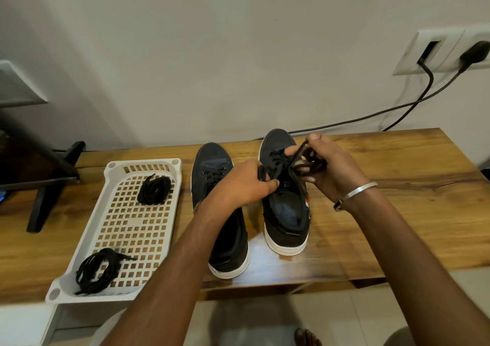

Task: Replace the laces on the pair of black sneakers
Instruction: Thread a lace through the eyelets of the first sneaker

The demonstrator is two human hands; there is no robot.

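- Our left hand pinches one end of the black lace over the right sneaker, and our right hand has its fingers curled round the bunched rest of that lace; both sneakers stand side by side on the desk.
- If we pull unevenly, the lace may jam in an eyelet or drag the right sneaker sideways into the left sneaker, since nothing pins the shoe down.
- The bunch in our right hand could knot on itself, because loose loops cross there.
- The two lace bundles in the white basket are also black, so we could easily confuse old with new; which kind we hold now we cannot tell.
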